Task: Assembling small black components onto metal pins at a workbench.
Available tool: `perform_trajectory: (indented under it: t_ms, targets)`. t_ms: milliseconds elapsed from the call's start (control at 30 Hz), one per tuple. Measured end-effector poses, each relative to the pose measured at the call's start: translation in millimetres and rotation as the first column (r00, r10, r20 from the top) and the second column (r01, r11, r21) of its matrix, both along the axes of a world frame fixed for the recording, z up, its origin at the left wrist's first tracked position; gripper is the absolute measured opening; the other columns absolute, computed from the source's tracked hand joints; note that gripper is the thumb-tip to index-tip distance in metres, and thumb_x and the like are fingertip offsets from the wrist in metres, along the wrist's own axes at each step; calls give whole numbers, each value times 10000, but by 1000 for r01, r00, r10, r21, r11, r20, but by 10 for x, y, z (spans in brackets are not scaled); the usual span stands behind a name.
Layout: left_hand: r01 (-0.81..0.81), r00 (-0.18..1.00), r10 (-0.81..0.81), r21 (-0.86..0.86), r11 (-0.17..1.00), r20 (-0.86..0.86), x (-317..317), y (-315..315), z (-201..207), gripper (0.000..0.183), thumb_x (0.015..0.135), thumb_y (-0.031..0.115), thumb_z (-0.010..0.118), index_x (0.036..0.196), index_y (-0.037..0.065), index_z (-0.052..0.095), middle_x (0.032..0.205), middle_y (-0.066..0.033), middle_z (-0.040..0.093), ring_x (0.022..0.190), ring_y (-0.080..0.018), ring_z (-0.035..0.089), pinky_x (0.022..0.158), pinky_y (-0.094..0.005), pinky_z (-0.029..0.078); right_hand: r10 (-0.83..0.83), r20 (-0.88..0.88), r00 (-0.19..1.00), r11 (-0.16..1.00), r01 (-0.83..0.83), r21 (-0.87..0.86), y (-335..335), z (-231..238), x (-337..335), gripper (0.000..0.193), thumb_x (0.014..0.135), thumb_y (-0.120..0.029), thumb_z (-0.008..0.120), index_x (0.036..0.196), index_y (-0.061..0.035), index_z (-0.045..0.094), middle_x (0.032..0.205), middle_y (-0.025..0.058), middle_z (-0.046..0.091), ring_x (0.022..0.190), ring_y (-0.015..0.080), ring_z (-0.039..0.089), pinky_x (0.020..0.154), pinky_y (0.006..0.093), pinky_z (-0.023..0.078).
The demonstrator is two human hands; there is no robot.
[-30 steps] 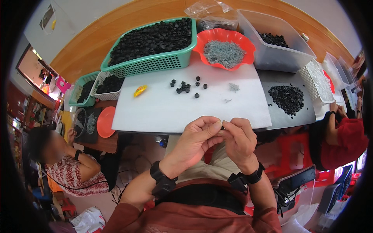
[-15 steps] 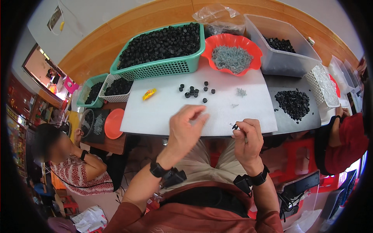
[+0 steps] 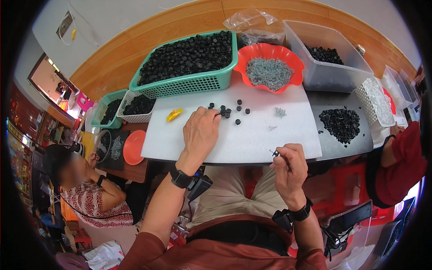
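Note:
My left hand reaches over the white foam sheet. Its fingers are closed at the near left edge of a loose group of black plastic caps, pinching one cap at the fingertips. Over the sheet's front edge, my right hand pinches a small black plastic part between thumb and forefinger, with a thin screw sticking out of it. A small heap of screws lies to the right of the caps, and a few more screws lie nearer to me.
Along the back stand a green basket of black parts, a red scalloped bowl of screws and a clear bin. A yellow wrapper lies left. More black parts are heaped right. Other people sit at both sides.
My left hand has moved forward and left from above the front of the sheet to the black caps, and its fingers have closed. The right hand keeps its part, shifted slightly.

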State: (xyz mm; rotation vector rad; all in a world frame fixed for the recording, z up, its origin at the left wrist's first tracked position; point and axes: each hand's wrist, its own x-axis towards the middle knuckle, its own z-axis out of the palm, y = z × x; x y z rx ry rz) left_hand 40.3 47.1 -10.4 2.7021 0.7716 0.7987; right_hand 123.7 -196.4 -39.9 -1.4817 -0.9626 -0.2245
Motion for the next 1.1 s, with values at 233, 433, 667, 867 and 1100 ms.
perform_trajectory:
  t_ms: [233, 433, 667, 867, 1100]
  targets:
    - [54, 997, -46, -158, 986, 56, -8, 20, -2, 167, 881, 116, 739, 1028, 39, 730, 988, -112, 691, 827, -266, 687, 763, -385, 536, 26, -55, 998, 999, -25, 24, 10, -46, 9, 166, 998, -94, 693, 1104, 26, 648, 1004, 123, 593, 701, 138, 593, 567, 249, 520]
    - [155, 984, -140, -149, 977, 107, -50, -18, 19, 159, 873, 82, 733, 1023, 27, 730, 976, -123, 689, 853, -271, 683, 766, -373, 533, 36, -71, 997, 999, -34, 34, 5, -35, 25, 157, 995, -86, 694, 1095, 28, 654, 1007, 126, 597, 702, 136, 596, 566, 247, 526]
    - [221, 972, -198, -212, 952, 124, -93, 4, 64, 179, 902, 78, 707, 1069, 28, 750, 1014, -129, 702, 904, -285, 690, 801, -362, 536, 43, -83, 996, 998, -39, 52, -6, -50, 35, 162, 990, -82, 700, 1091, 36, 656, 1001, 128, 604, 703, 133, 591, 556, 242, 527]
    - [266, 958, -245, -147, 953, 150, -92, 58, 13, 176, 913, 78, 690, 1066, 24, 758, 1046, -148, 743, 942, -292, 709, 844, -357, 543, 46, -88, 995, 998, -41, 56, -13, -50, 35, 157, 986, -76, 703, 1085, 37, 659, 997, 132, 609, 702, 136, 587, 557, 246, 519]
    - [242, 970, -230, -246, 938, 75, -109, -47, 195, 171, 907, 74, 692, 1055, 8, 746, 1030, -151, 736, 946, -290, 714, 836, -352, 552, 39, -85, 996, 997, -34, 66, -23, -44, 32, 146, 982, -65, 703, 1075, 41, 663, 988, 131, 610, 695, 137, 576, 558, 248, 510]
